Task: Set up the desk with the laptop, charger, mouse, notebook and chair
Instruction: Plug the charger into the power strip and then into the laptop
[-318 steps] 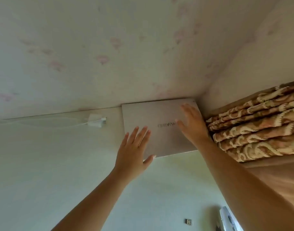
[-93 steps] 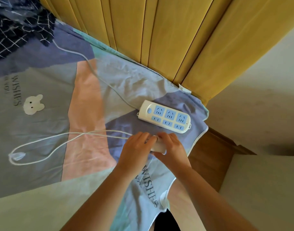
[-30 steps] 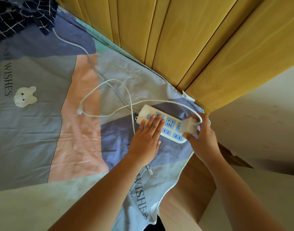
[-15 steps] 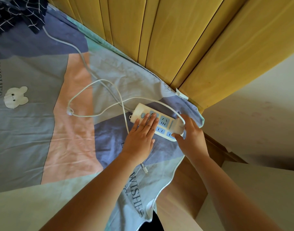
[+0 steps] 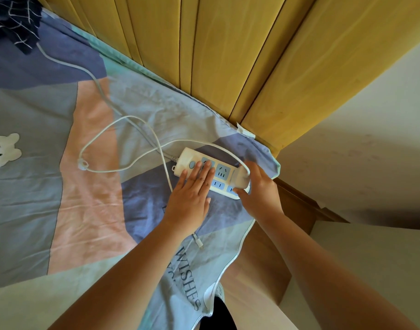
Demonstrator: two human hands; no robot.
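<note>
A white power strip with blue sockets lies on a bed's patchwork sheet near the corner. My left hand lies flat on its near end with the fingers spread, holding it down. My right hand grips the white charger block, which stands on the strip's right-hand sockets. The charger's thin white cable loops over the sheet to the left, and its free plug end lies beside my left wrist. Laptop, mouse, notebook and chair are out of view.
A yellow wooden headboard runs behind the bed. The strip's thicker cord trails up-left towards dark checked fabric. A wooden bed frame and the pale desk surface are at the lower right, below a cream wall.
My right hand has brought the charger block down onto the strip's right-hand sockets. My left hand has stayed flat on the strip. The cable loop has barely shifted.
</note>
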